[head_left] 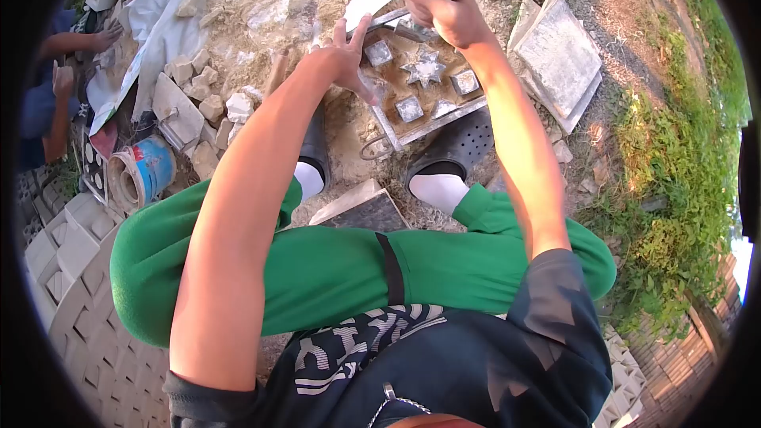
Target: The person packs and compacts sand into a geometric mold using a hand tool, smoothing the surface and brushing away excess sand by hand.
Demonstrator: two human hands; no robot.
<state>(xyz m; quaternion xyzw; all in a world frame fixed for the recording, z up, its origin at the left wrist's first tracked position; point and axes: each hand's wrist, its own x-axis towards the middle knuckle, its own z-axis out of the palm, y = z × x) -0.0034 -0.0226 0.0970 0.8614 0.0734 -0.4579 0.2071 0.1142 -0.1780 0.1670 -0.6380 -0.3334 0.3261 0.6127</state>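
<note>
In front of my feet lies a square metal-framed mould [441, 124], dusted with tan powder. A star-shaped block [424, 67] stands at its middle, with several cube-like blocks such as this one [409, 108] around it. My left hand [342, 62] is at the mould's left edge, fingers spread, nothing seen in its grasp. Over the far edge, my right hand [445, 9] is curled into a fist; whatever it may hold is hidden by the fingers. A wire loop [372, 148] sticks out at the near left corner.
Broken pale chunks [208, 79] and a white sheet [178, 12] with sandy powder lie left. A blue-and-red bucket [151, 170] stands near another person's hands [103, 38]. Flat slabs [561, 59] are stacked right, beside plants [658, 190]. Patterned pale tiles [95, 301] lie lower left.
</note>
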